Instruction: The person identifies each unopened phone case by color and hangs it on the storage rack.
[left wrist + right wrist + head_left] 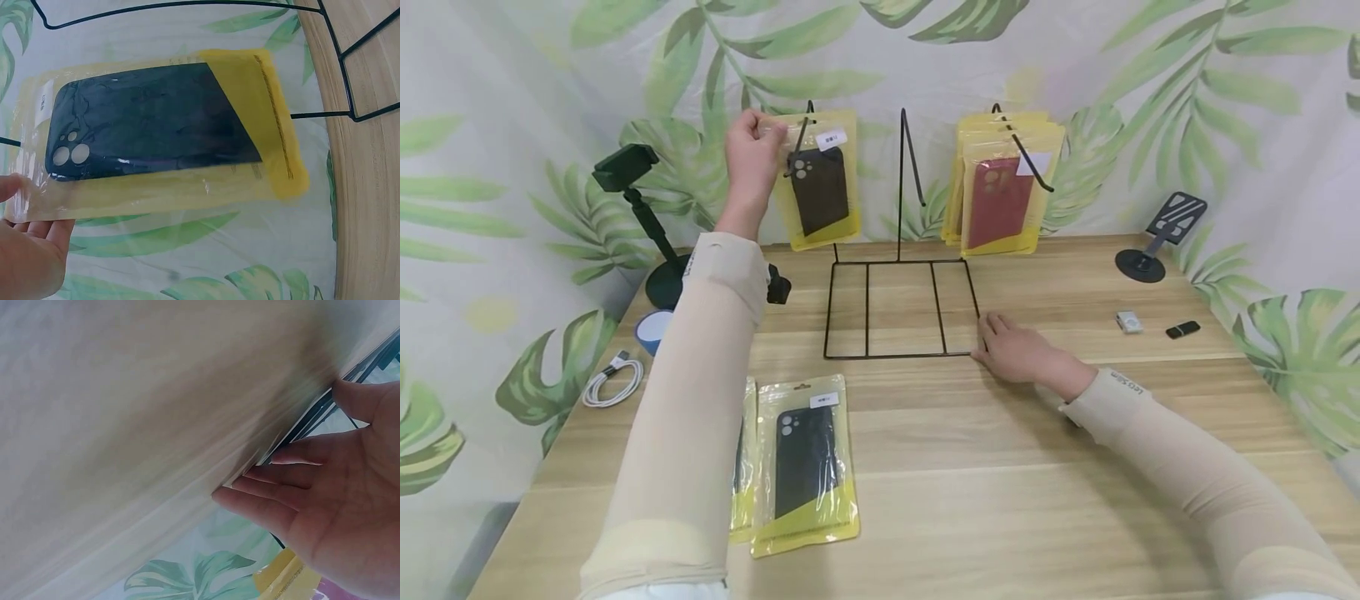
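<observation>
My left hand [754, 154] pinches the top edge of a bagged dark phone case [822, 190], thumb on one face and fingers behind. The clear-and-yellow bag hangs at the left hook of a black wire display rack [900, 187]. In the left wrist view the case [150, 122] shows its camera holes towards the hand. My right hand [1018, 350] rests at the right front corner of the rack's base, fingertips down at the tabletop and wire. On the right hook hang several bagged cases, a red phone case [997, 200] in front.
Two more bagged cases, the nearer one black [805, 462], lie on the table front left. A black stand [662, 283], a blue-rimmed round object [653, 327] and a coiled white cable [613, 383] stand left. A phone holder [1141, 265] and two small gadgets lie right.
</observation>
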The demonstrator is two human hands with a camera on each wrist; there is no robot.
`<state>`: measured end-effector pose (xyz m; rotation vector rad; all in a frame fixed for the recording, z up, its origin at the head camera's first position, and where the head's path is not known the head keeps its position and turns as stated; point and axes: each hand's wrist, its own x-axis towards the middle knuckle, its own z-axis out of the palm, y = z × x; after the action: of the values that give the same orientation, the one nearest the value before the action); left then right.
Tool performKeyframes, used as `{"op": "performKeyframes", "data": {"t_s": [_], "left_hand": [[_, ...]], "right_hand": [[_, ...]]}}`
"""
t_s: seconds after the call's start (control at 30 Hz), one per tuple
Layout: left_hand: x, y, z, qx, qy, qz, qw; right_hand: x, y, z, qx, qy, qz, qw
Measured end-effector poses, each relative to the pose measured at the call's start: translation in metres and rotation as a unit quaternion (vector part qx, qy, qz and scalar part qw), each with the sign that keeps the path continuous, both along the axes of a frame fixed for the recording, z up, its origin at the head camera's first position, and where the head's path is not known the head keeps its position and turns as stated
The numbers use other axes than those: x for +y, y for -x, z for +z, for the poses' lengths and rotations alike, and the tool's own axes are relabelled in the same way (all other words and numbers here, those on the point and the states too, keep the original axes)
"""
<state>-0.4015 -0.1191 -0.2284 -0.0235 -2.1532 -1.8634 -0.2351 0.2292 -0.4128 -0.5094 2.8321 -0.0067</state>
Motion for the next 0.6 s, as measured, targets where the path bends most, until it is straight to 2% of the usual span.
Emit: {"op": "performKeyframes", "data": {"t_s": [0.13,0.27,0.37,0.6], "left_hand": [[0.000,0.005,-0.001,-0.001,0.005,-0.001,1.0000],[-0.004,0.001,-0.001,-0.004,0.018,-0.012,0.9998],[-0.010,-0.011,-0.003,-0.018,0.041,-0.035,0.9984],[-0.026,-0.048,-0.012,-0.030,0.095,-0.072,0.9924]], "right_hand": [[0.000,-0.001,0.001,-0.005,0.005,-0.002,1.0000],[-0.002,0.001,0.001,-0.004,0.005,-0.001,1.0000],[-0.001,0.001,0.001,-0.001,0.004,0.001,1.0000],[0.001,0.002,0.004,-0.009,0.008,-0.008,0.9999]]}}
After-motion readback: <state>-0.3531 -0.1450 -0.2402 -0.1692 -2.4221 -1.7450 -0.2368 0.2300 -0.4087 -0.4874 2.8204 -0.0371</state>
